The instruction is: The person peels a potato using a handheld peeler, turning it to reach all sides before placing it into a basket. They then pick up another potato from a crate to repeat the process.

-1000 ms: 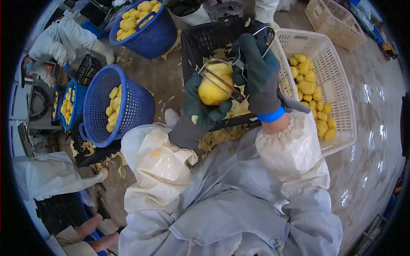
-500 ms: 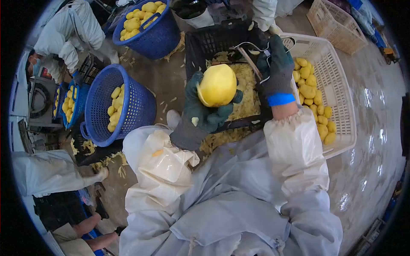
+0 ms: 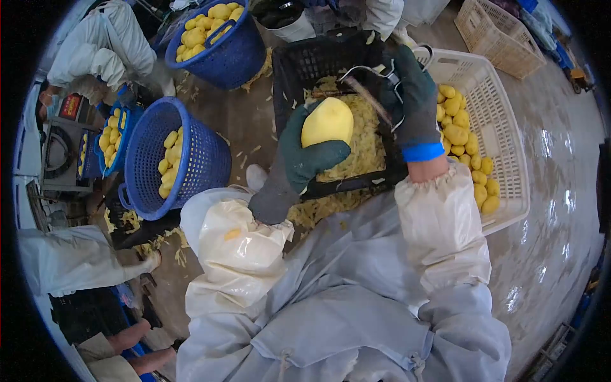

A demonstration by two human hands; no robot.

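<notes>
Curved part-open around a large, pale potato (image 3: 327, 122) with the gloved left hand (image 3: 298, 159), thumb laid across the near side, some fingertips hidden behind. Closed around the wire frame of a peeler (image 3: 369, 100) with the gloved right hand (image 3: 417, 95), how tightly impossible to tell. Lifted off the potato since a second ago and now held apart, to its right, so cutting nothing at this instant. Poised above a black crate (image 3: 309, 63) with pale peelings (image 3: 359, 137) inside. Flanked on the right by a white crate (image 3: 509, 153) with yellow potatoes (image 3: 457, 135) in it, on the left by a blue basket (image 3: 213, 156), and at far left by a stooping person (image 3: 114, 41)
</notes>
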